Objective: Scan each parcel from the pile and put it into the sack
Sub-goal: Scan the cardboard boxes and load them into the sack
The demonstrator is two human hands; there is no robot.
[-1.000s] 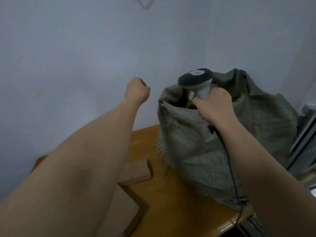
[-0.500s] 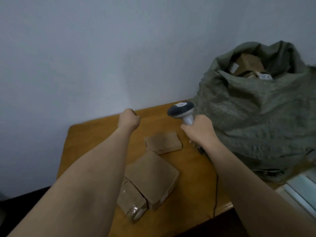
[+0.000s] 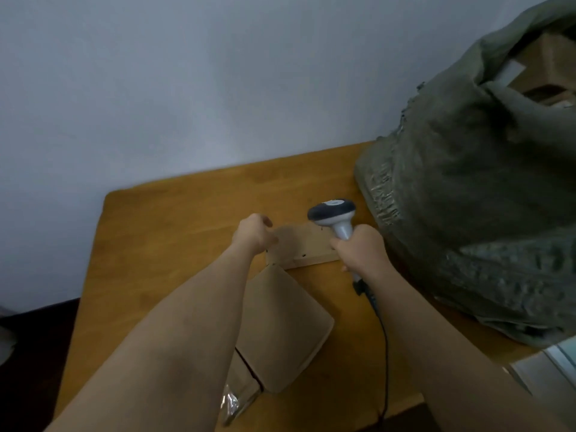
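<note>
nearest the camera, a stack of flat brown parcels lies on the wooden surface (image 3: pixel 174 219): a large cardboard parcel (image 3: pixel 280 325) rests on top of a taped parcel (image 3: pixel 240 397) whose plastic-wrapped corner pokes out at the front edge. just beyond them lies a small parcel (image 3: pixel 299 244), flat, between the 2 hands.

the left hand (image 3: pixel 254 233) hovers at the left edge of that small parcel, fingers loosely curled and grasping nothing; whether it touches the cardboard i cannot tell. the right hand (image 3: pixel 358 249) is clenched around the handle of the scanner (image 3: pixel 333 213), whose head sits over the right end of the small parcel, its cable (image 3: pixel 383 338) trailing back over the front edge. to the right stands the grey-green sack (image 3: pixel 486 198), its mouth open at the far right with boxes already inside (image 3: pixel 551 60).

the step in hand looks like picking the next parcel from the pile. the next move likely calls for the left grip to close on the small parcel and lift or turn it so its label faces the scanner head; no label shows on its top face.

compared with 0.5 s ago, both hands have dropped closer to the small parcel, the left one sliding from beyond it to its left edge and loosening from a fist. 1 s ago both hands were up at the sack's mouth.
</note>
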